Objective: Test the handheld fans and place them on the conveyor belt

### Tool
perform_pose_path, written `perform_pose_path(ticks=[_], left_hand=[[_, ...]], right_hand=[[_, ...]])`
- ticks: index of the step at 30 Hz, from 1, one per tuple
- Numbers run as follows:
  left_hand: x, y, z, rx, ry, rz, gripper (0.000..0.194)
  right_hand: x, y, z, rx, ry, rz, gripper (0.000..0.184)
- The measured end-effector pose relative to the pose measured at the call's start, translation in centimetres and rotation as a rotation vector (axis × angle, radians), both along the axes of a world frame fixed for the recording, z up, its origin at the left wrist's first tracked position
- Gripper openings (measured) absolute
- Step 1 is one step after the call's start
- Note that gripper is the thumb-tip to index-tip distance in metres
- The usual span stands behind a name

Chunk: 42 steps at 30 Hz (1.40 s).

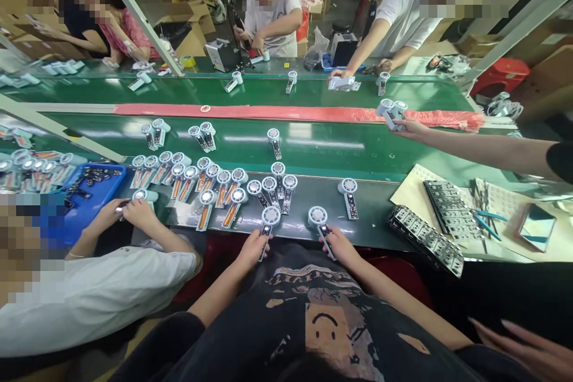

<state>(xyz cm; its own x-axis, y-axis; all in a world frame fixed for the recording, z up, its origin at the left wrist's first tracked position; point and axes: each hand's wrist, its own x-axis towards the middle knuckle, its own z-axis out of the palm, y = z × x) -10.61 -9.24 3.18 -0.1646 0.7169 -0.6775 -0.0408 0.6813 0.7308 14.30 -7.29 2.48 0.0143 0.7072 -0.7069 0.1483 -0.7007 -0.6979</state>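
My left hand [256,247] is closed around the handle of a small handheld fan [270,216], its round pale-blue head pointing away from me. A second handheld fan [317,215] is gripped by its handle in my right hand [339,245]. Dark circuit strips show along both open handles. Just beyond my left hand stands a cluster of similar fans [269,184] with dark strips in their handles. One more fan [348,187] lies on the bench ahead of my right hand.
Fans with orange strips [205,198] crowd the bench to the left, near a blue tray [105,191] and a co-worker's hands [134,213]. Circuit panels [425,239] and blue-handled pliers [487,222] lie right. A co-worker's arm [483,146] reaches over the green conveyor [331,155] holding fans.
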Motion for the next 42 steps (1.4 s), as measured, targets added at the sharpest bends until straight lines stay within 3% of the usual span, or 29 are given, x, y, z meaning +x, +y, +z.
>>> perform_pose_path(ticks=[4, 8, 14, 18, 23, 30, 34, 38, 42], left_hand=[[-2.4, -2.4, -3.3, -0.088, 0.085, 0.033, 0.018], [-3.8, -3.4, -4.8, -0.074, 0.144, 0.028, 0.024], [-4.4, -2.3, -5.0, -0.014, 0.328, -0.08, 0.043], [-5.0, -1.6, -4.4, 0.068, 0.462, -0.152, 0.043], [-5.3, -2.3, -4.3, 0.171, 0.639, -0.231, 0.048], [-5.1, -2.5, -5.1, -0.048, 0.812, -0.539, 0.05], [-5.5, -2.9, -6.0, 0.033, 0.831, -0.491, 0.051], [-6.4, -3.6, -7.6, 0.007, 0.757, -0.461, 0.05], [-6.9, -2.5, -8.0, 0.131, 0.648, -0.321, 0.039]], right_hand=[[1.5, -1.3, -3.4, -0.048, -0.128, 0.069, 0.031], [2.2, -2.0, -5.5, 0.002, -0.203, 0.15, 0.038], [2.6, -1.9, -7.3, 0.18, -0.374, 0.245, 0.05], [2.9, -1.3, -7.3, 0.337, -0.485, 0.335, 0.046], [2.8, -1.3, -7.6, 0.502, -0.534, 0.418, 0.049], [3.2, -2.0, -11.1, 0.506, -0.738, 0.538, 0.046], [4.0, -2.5, -12.3, 0.549, -0.728, 0.55, 0.049], [4.2, -3.2, -12.9, 0.463, -0.735, 0.525, 0.045], [3.6, -2.0, -10.9, 0.425, -0.68, 0.484, 0.04]])
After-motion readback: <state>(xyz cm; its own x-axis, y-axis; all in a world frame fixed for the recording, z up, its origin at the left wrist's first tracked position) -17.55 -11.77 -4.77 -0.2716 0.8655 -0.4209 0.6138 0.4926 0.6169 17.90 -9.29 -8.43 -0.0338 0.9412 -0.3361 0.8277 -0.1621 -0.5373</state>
